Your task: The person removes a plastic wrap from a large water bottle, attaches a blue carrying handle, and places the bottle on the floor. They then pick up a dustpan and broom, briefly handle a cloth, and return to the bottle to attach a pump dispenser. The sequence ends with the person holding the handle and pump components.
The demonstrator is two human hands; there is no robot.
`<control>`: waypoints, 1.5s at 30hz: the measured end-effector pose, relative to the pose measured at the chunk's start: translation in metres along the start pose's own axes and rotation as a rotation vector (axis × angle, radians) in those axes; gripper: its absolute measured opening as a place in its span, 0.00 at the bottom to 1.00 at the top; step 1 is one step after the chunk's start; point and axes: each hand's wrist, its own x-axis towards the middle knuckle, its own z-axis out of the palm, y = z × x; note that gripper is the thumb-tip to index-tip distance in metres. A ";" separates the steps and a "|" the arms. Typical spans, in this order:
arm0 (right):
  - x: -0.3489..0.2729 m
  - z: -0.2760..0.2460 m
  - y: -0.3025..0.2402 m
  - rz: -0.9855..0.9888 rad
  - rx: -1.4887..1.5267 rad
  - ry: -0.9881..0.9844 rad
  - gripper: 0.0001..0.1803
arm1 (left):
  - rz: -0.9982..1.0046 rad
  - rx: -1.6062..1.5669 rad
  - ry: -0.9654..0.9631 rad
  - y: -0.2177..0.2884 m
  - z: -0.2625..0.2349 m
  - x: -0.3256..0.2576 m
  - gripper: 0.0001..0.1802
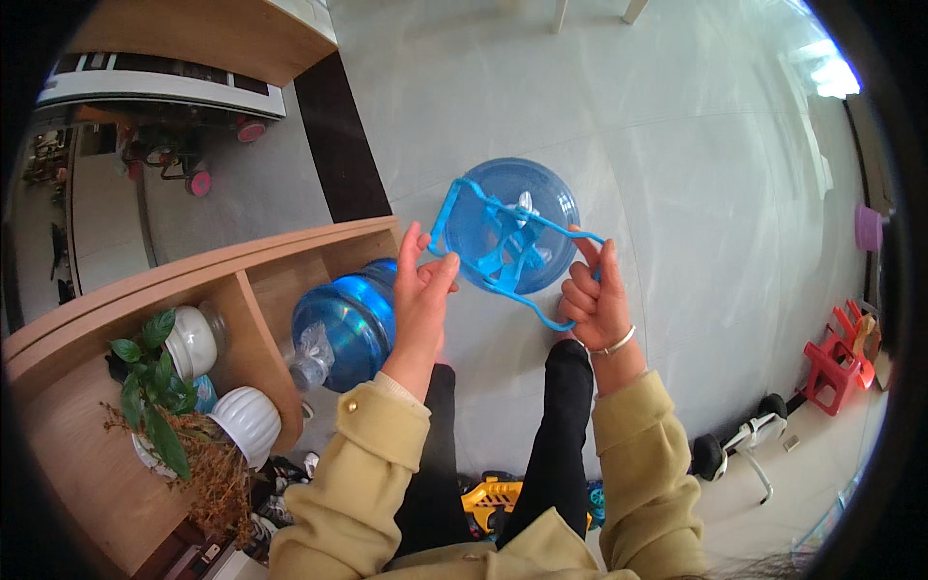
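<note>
I hold a bright blue plastic bottle carrier handle [522, 217] stretched out in front of me, its two looped ends apart and its hinged middle crossing. My left hand [419, 290] grips the left loop between thumb and fingers. At the other loop my right hand [592, 295] has its fingers curled round the plastic. Below the carrier a large clear blue water jug [543, 181] stands upright on the floor, its neck partly covered by a crinkled clear wrap. The carrier hides part of the jug's top, and I cannot tell whether they touch.
To my left a wooden shelf unit [261, 314] holds another blue water jug [353, 324] lying on its side, white pots [249, 425] and plants. A yellow toy vehicle [493, 505] sits behind my legs. Rightward are a red plastic stool [829, 375] and a white wheeled frame [749, 440].
</note>
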 end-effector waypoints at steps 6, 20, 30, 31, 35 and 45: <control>0.033 -0.024 -0.018 0.062 -0.108 0.176 0.25 | 0.238 0.459 -0.062 -0.023 0.015 0.013 0.23; -0.021 0.056 -0.015 -0.439 -0.560 0.135 0.20 | 0.300 0.490 -0.166 -0.008 -0.002 -0.022 0.16; -0.030 0.082 0.003 -0.936 -1.979 -0.823 0.11 | -0.254 -1.000 -0.228 0.015 -0.005 0.001 0.35; -0.028 0.075 0.003 -0.906 -2.031 -0.878 0.08 | -0.254 -0.969 -0.245 0.015 -0.009 0.006 0.35; -0.020 0.040 -0.009 -0.754 -2.249 -1.089 0.03 | -0.261 -0.772 -0.133 0.000 -0.018 0.028 0.23; 0.030 -0.017 -0.074 -0.725 -2.526 -0.584 0.07 | -0.364 -0.898 0.152 -0.077 0.002 0.016 0.05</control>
